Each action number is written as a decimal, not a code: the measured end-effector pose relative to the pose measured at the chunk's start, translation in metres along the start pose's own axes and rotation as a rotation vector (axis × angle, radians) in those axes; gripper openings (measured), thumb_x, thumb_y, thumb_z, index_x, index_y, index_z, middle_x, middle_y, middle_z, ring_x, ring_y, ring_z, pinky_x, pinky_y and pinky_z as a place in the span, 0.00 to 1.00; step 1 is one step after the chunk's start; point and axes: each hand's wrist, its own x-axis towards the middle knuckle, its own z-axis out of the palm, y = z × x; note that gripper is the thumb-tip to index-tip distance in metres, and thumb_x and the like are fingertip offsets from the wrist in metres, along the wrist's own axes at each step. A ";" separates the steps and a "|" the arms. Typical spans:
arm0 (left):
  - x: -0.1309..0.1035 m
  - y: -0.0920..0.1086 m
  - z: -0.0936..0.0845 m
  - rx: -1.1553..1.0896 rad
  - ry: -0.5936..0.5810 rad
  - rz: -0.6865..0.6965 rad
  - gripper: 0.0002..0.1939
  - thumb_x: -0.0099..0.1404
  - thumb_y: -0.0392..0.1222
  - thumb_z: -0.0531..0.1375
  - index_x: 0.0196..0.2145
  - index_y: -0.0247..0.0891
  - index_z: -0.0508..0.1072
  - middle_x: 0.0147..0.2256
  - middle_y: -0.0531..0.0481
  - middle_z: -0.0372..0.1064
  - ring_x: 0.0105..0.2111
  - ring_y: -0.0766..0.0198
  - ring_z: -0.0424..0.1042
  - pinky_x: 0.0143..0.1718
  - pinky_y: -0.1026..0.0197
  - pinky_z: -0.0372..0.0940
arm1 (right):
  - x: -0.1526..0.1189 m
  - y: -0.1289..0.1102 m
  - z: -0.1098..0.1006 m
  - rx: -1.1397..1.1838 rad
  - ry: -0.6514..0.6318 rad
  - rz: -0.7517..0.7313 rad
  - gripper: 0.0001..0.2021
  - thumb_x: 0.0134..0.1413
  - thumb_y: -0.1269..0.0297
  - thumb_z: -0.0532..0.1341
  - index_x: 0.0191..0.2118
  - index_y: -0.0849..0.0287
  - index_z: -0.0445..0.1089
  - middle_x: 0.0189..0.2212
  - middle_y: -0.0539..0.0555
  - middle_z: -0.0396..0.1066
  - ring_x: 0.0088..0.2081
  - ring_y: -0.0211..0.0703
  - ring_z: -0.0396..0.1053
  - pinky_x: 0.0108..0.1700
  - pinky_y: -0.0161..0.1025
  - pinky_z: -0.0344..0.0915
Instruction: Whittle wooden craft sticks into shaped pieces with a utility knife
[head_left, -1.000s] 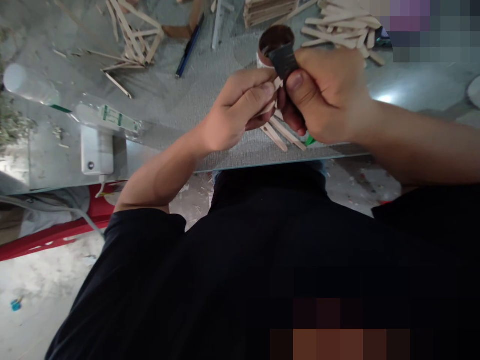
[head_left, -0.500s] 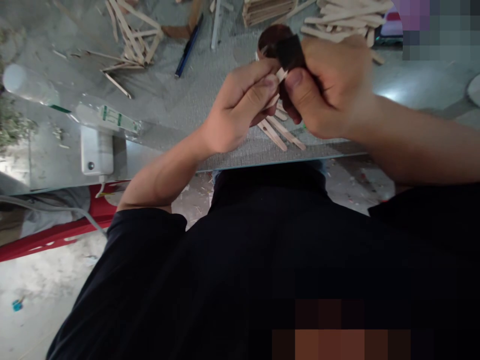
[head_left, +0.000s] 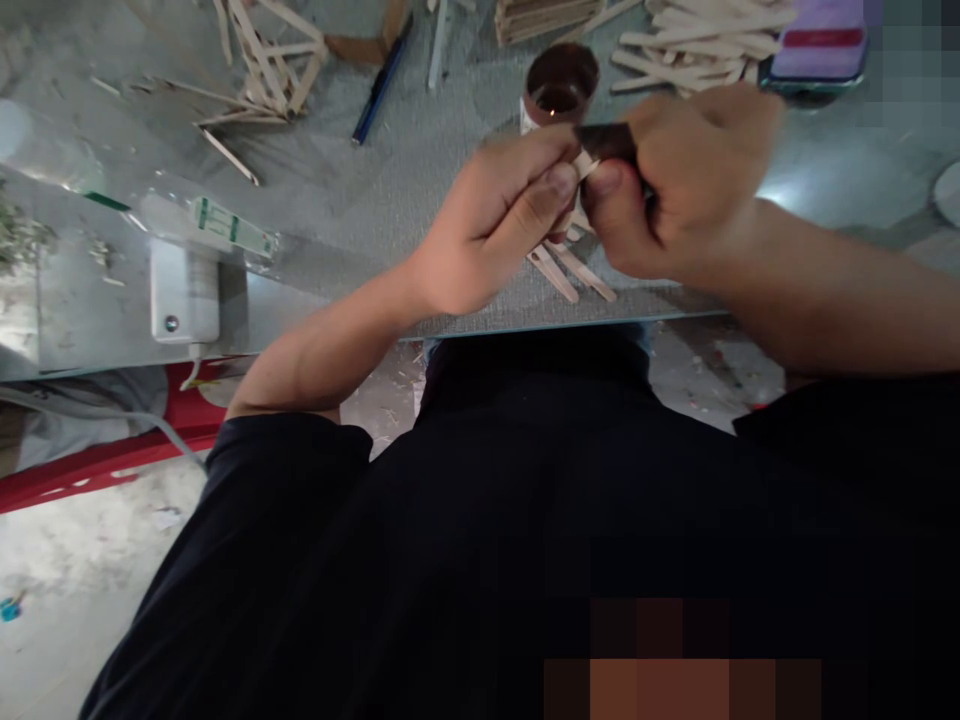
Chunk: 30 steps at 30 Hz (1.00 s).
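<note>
My left hand [head_left: 510, 220] is closed, pinching a thin pale wooden craft stick [head_left: 587, 165] between thumb and fingers. Right beside it, my right hand [head_left: 675, 190] is closed on a small dark flat piece [head_left: 609, 140] that looks like sandpaper and meets the end of the stick. Its thumb presses close to the stick's tip. Under and below the hands, more craft sticks [head_left: 574, 270] lie on the table, partly covered by my fingers. Just beyond the hands stands a brown round cup [head_left: 562, 80].
Stacked sticks [head_left: 555, 18] and a loose stick pile [head_left: 697, 45] lie at the back, beside a purple-topped object [head_left: 821, 40]. To the left are a stick framework [head_left: 274, 60], a blue pen-like tool [head_left: 381, 85], a clear bottle [head_left: 161, 205] and a white plugged-in device [head_left: 184, 290].
Both hands have shifted slightly right and toward me, uncovering more of the brown cup. The dark piece has tilted flatter in my right hand. The camera view has also shifted a little.
</note>
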 end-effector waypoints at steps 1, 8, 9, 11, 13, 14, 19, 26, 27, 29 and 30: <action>0.000 0.001 0.001 0.014 0.000 0.028 0.18 0.86 0.37 0.50 0.36 0.35 0.69 0.27 0.59 0.57 0.25 0.74 0.69 0.34 0.69 0.62 | -0.001 0.001 0.001 -0.009 0.014 -0.011 0.19 0.81 0.57 0.50 0.35 0.58 0.66 0.24 0.43 0.60 0.24 0.29 0.60 0.30 0.37 0.51; 0.008 -0.024 0.028 0.008 0.291 0.313 0.27 0.85 0.54 0.53 0.29 0.37 0.62 0.27 0.60 0.55 0.22 0.77 0.62 0.31 0.70 0.57 | -0.007 0.010 0.008 -0.067 0.110 -0.100 0.19 0.79 0.57 0.51 0.38 0.59 0.73 0.24 0.42 0.65 0.24 0.28 0.64 0.30 0.37 0.54; 0.010 -0.029 0.032 0.021 0.374 0.368 0.28 0.85 0.55 0.53 0.28 0.38 0.60 0.27 0.60 0.55 0.22 0.78 0.62 0.30 0.70 0.55 | -0.008 0.011 0.008 -0.072 0.115 -0.110 0.19 0.79 0.58 0.52 0.38 0.60 0.74 0.24 0.42 0.65 0.24 0.29 0.65 0.30 0.37 0.54; 0.012 -0.035 0.036 0.029 0.314 0.380 0.27 0.86 0.53 0.51 0.28 0.37 0.60 0.27 0.59 0.55 0.23 0.78 0.62 0.31 0.70 0.56 | -0.011 0.012 0.008 -0.087 0.111 -0.114 0.19 0.79 0.58 0.52 0.39 0.60 0.75 0.26 0.43 0.67 0.25 0.30 0.68 0.31 0.36 0.57; 0.011 -0.035 0.037 0.036 0.161 0.299 0.25 0.86 0.49 0.51 0.30 0.37 0.63 0.28 0.59 0.55 0.24 0.77 0.62 0.34 0.68 0.58 | -0.012 0.011 0.007 -0.102 0.098 -0.110 0.19 0.80 0.59 0.52 0.40 0.59 0.76 0.28 0.44 0.70 0.27 0.31 0.71 0.32 0.35 0.60; 0.011 -0.033 0.036 0.016 0.210 0.329 0.25 0.87 0.49 0.50 0.29 0.37 0.62 0.27 0.59 0.54 0.24 0.76 0.62 0.33 0.68 0.57 | -0.013 0.010 0.007 -0.107 0.089 -0.109 0.18 0.80 0.60 0.52 0.40 0.59 0.76 0.29 0.44 0.72 0.28 0.32 0.72 0.32 0.35 0.61; 0.005 -0.014 0.026 0.027 0.177 0.243 0.20 0.86 0.41 0.50 0.32 0.38 0.62 0.28 0.60 0.54 0.25 0.76 0.64 0.35 0.67 0.60 | -0.012 0.011 0.010 -0.115 0.131 -0.138 0.16 0.79 0.62 0.52 0.39 0.58 0.73 0.30 0.45 0.74 0.27 0.30 0.71 0.32 0.32 0.64; 0.000 0.003 0.013 0.036 0.032 0.004 0.16 0.85 0.34 0.49 0.36 0.38 0.66 0.28 0.60 0.57 0.23 0.75 0.63 0.37 0.64 0.63 | -0.010 0.010 0.013 -0.132 0.142 -0.079 0.21 0.81 0.58 0.51 0.36 0.57 0.73 0.26 0.46 0.70 0.24 0.32 0.67 0.31 0.37 0.60; 0.000 0.003 0.014 0.033 0.047 0.006 0.16 0.85 0.34 0.49 0.36 0.38 0.66 0.29 0.60 0.59 0.23 0.75 0.63 0.37 0.64 0.63 | -0.010 0.009 0.013 -0.106 0.159 -0.072 0.19 0.80 0.59 0.51 0.37 0.57 0.74 0.25 0.46 0.70 0.24 0.33 0.66 0.31 0.37 0.60; 0.001 0.003 0.016 0.027 0.088 0.006 0.15 0.85 0.32 0.48 0.37 0.38 0.65 0.31 0.59 0.61 0.23 0.76 0.60 0.38 0.64 0.63 | -0.010 0.007 0.013 -0.062 0.201 -0.062 0.19 0.80 0.57 0.52 0.40 0.56 0.75 0.25 0.45 0.70 0.24 0.33 0.66 0.31 0.37 0.60; 0.001 0.002 0.017 0.022 0.110 0.006 0.15 0.85 0.31 0.48 0.37 0.37 0.65 0.31 0.59 0.62 0.23 0.76 0.59 0.39 0.64 0.63 | -0.011 0.007 0.013 -0.053 0.219 -0.057 0.19 0.80 0.55 0.51 0.41 0.56 0.75 0.25 0.45 0.71 0.23 0.33 0.66 0.30 0.37 0.60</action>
